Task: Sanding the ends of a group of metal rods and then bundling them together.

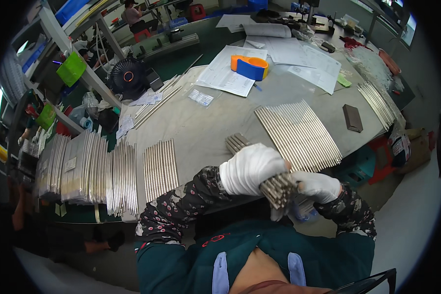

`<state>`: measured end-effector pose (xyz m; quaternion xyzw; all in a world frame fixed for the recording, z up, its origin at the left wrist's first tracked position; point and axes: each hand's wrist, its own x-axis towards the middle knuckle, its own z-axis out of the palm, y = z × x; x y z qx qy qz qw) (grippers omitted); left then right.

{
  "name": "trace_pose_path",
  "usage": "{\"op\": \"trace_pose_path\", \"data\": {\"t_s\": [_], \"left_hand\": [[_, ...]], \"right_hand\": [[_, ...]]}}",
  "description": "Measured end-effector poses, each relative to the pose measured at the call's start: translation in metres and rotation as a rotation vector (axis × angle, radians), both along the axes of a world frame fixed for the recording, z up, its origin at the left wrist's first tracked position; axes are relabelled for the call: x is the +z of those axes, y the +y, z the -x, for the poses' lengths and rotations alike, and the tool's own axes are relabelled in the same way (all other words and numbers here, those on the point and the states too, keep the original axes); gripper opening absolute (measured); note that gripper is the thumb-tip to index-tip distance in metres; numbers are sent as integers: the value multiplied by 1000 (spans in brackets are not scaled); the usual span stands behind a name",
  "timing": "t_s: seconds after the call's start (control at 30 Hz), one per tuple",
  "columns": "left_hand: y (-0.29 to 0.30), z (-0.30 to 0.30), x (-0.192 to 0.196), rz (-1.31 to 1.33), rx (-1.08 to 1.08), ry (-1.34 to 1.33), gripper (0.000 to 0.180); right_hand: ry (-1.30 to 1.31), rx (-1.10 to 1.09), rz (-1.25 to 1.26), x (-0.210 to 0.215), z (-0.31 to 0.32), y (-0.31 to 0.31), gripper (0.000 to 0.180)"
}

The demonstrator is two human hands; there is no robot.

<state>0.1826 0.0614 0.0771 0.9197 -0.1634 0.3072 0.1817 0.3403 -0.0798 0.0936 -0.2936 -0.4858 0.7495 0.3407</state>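
Observation:
My left hand [255, 169], in a white glove, is wrapped around a bundle of thin metal rods [278, 192]. The bundle slants across in front of my body, its far ends showing beyond the glove and its near ends pointing toward me. At those near ends is my right hand [321, 187], also in a white glove, with its fingers curled against the rods. How many rods its fingers grip is hidden. Just beyond both hands, a flat row of metal rods [299, 137] lies side by side on the grey table [206, 132].
Left of my hands lies a smaller row of rods [160, 169], then several stacks of rods [85, 166]. A dark block [353, 118] and more rods [376, 104] lie right. Farther back are an orange-and-blue tape dispenser [250, 67], papers [299, 49] and a black fan [128, 77].

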Motion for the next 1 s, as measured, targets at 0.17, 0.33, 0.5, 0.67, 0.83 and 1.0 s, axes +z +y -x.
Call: {"op": "trace_pose_path", "data": {"t_s": [0.17, 0.33, 0.5, 0.67, 0.83, 1.0], "left_hand": [[51, 4, 0, 87, 521, -136, 43], [61, 2, -18, 548, 465, 34, 50], [55, -1, -39, 565, 516, -255, 56], [31, 18, -32, 761, 549, -76, 69], [43, 4, 6, 1255, 111, -288, 57], [31, 10, 26, 927, 553, -158, 39]], "right_hand": [[-748, -812, -580, 62, 26, 71, 52], [-271, -773, -659, 36, 49, 130, 75], [-243, -853, -882, 24, 69, 144, 37], [-121, -592, -674, 39, 61, 132, 41], [-329, -612, -705, 39, 54, 130, 51], [-687, -680, -949, 29, -11, 115, 73]]}}
